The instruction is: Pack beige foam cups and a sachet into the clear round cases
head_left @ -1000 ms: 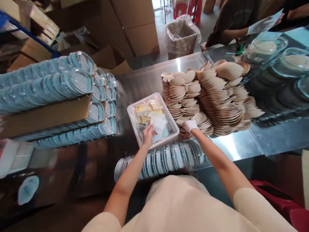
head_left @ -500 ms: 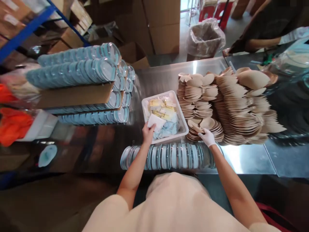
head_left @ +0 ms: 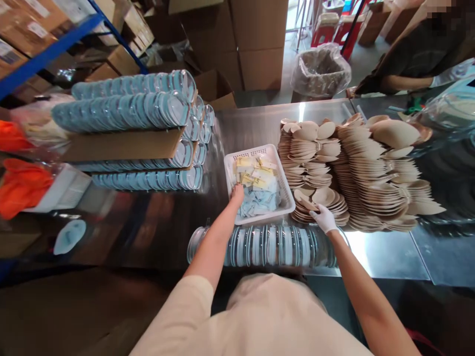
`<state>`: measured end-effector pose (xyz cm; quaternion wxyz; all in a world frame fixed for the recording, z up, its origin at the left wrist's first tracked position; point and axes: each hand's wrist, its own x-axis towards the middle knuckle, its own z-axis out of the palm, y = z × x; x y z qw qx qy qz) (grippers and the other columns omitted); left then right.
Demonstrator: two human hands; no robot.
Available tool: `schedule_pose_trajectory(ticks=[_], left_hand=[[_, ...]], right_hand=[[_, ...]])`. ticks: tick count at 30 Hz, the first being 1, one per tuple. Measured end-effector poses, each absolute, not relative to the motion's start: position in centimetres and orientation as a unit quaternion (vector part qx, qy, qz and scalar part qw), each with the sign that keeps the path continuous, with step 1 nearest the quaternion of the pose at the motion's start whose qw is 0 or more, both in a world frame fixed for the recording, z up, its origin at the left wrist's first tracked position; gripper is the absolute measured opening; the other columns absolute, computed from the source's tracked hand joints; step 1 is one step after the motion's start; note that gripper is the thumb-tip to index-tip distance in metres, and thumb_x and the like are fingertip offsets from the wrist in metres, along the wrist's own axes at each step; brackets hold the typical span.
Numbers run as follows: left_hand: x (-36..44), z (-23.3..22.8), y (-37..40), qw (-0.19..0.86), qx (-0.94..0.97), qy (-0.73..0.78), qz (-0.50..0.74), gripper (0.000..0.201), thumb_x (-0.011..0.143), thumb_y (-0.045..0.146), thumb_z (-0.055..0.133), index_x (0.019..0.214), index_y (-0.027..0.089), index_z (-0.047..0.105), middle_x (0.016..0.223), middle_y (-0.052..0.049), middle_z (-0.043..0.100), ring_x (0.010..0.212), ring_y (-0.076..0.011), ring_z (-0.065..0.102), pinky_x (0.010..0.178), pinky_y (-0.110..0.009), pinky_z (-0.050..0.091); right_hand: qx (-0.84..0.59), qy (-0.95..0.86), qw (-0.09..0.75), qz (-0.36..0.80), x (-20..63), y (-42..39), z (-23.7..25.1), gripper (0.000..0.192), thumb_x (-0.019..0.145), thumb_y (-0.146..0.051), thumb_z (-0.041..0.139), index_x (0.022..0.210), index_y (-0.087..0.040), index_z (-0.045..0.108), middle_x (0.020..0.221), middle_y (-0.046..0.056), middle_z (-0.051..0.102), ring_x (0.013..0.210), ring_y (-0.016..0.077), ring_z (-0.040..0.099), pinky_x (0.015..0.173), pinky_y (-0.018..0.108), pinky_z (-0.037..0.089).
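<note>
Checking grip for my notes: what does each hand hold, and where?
Left hand reaches into the white basket among packets; grip unclear. Gloved right hand touches the tan stack's near edge.

My left hand (head_left: pixel 236 194) reaches into the white basket (head_left: pixel 229 164); fingertips buried among the packets (head_left: pixel 260 190), grip unreadable. Packet print too small to read. Under my gloved right hand (head_left: pixel 324 218), contact with the beige plates (head_left: pixel 319 198) is hidden. Co-worker (head_left: pixel 408 54) cut off at the frame edge.
</note>
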<state>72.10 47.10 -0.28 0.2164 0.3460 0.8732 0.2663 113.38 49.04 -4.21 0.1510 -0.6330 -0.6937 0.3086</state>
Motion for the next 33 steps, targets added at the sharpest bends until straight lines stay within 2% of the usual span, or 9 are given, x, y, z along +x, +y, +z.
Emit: schedule_pose_trajectory(ticks=[4, 10, 13, 17, 20, 24, 28, 31, 33], left_hand=[[72.3, 0.6, 47.4, 0.193, 0.397, 0.866, 0.236, 0.052, 0.086, 0.022, 0.069, 0.133, 0.003, 0.062, 0.144, -0.04, 0.052, 0.135, -0.0485, 0.056, 0.11, -0.061, 0.043], [77.3, 0.7, 49.9, 0.117, 0.746, 0.654, -0.039, 0.103, 0.072, 0.011, 0.081, 0.163, 0.033, 0.038, 0.178, -0.017, 0.007, 0.161, -0.0497, 0.004, 0.117, -0.083, -0.003], [79.3, -0.4, 52.0, 0.15, 0.744, 0.65, -0.037, 0.088, 0.079, 0.006, 0.073, 0.158, 0.034, 0.048, 0.176, -0.017, 0.015, 0.161, -0.0474, 0.009, 0.116, -0.086, 0.004], [80.2, -1.2, 53.3, 0.22, 0.664, 0.709, 0.093, 0.054, 0.09, 0.015, 0.064, 0.144, 0.019, 0.064, 0.163, -0.03, 0.04, 0.15, -0.0491, 0.037, 0.111, -0.08, 0.031], [80.8, -1.4, 51.2, 0.231, 0.664, 0.702, 0.11, 0.048, 0.094, 0.019, 0.061, 0.141, 0.017, 0.066, 0.157, -0.033, 0.045, 0.139, -0.0495, 0.051, 0.107, -0.077, 0.04], [80.9, -1.7, 45.6, 0.237, 0.692, 0.682, 0.01, 0.06, 0.091, 0.019, 0.068, 0.151, 0.021, 0.058, 0.167, -0.029, 0.033, 0.151, -0.0544, 0.033, 0.106, -0.082, 0.037], [78.6, -1.7, 41.5, 0.233, 0.733, 0.637, 0.042, 0.087, 0.084, 0.027, 0.079, 0.162, 0.027, 0.041, 0.176, -0.019, 0.014, 0.161, -0.0421, 0.022, 0.12, -0.062, 0.037], [76.7, -1.4, 40.8, 0.212, 0.709, 0.655, 0.155, 0.071, 0.092, 0.033, 0.07, 0.158, 0.024, 0.046, 0.169, -0.017, 0.036, 0.158, -0.0332, 0.033, 0.126, -0.052, 0.033], [76.2, -1.2, 41.4, 0.205, 0.701, 0.663, 0.164, 0.062, 0.093, 0.024, 0.065, 0.154, 0.022, 0.052, 0.164, -0.015, 0.046, 0.158, -0.032, 0.033, 0.13, -0.056, 0.021]], right_hand=[[-0.624, -0.695, 0.165, 0.317, 113.5, 48.7, -4.2, 0.035, 0.078, -0.037, 0.066, 0.105, -0.018, 0.076, 0.109, 0.011, 0.079, 0.106, 0.0304, 0.072, 0.1, 0.043, 0.055], [-0.616, -0.697, 0.171, 0.324, 113.5, 48.3, -4.3, 0.033, 0.08, -0.035, 0.066, 0.108, -0.02, 0.077, 0.11, 0.011, 0.079, 0.106, 0.0304, 0.072, 0.1, 0.043, 0.055], [-0.618, -0.697, 0.164, 0.326, 113.6, 48.2, -4.1, 0.034, 0.081, -0.035, 0.066, 0.108, -0.018, 0.076, 0.11, 0.012, 0.079, 0.107, 0.0301, 0.072, 0.101, 0.042, 0.054], [-0.614, -0.696, 0.167, 0.332, 113.6, 48.0, -3.9, 0.033, 0.081, -0.032, 0.066, 0.109, -0.019, 0.076, 0.111, 0.011, 0.079, 0.107, 0.0287, 0.072, 0.1, 0.041, 0.054], [-0.612, -0.698, 0.169, 0.332, 113.6, 47.9, -4.0, 0.034, 0.081, -0.032, 0.065, 0.111, -0.019, 0.076, 0.112, 0.011, 0.079, 0.107, 0.0288, 0.071, 0.101, 0.042, 0.054], [-0.615, -0.697, 0.171, 0.327, 113.7, 47.9, -4.3, 0.036, 0.08, -0.034, 0.064, 0.11, -0.017, 0.075, 0.115, 0.013, 0.078, 0.109, 0.0299, 0.071, 0.102, 0.043, 0.054], [-0.596, -0.707, 0.214, 0.315, 113.8, 47.9, -4.5, 0.028, 0.079, -0.031, 0.064, 0.101, -0.02, 0.076, 0.111, 0.013, 0.079, 0.109, 0.0302, 0.071, 0.105, 0.045, 0.053], [-0.594, -0.684, 0.281, 0.316, 113.9, 47.6, -4.4, 0.027, 0.077, -0.034, 0.065, 0.096, -0.019, 0.075, 0.111, 0.015, 0.078, 0.111, 0.031, 0.07, 0.108, 0.047, 0.051], [-0.609, -0.626, 0.337, 0.351, 113.8, 47.4, -3.9, 0.035, 0.077, -0.042, 0.066, 0.101, -0.017, 0.074, 0.111, 0.015, 0.077, 0.11, 0.0305, 0.07, 0.106, 0.048, 0.053]])
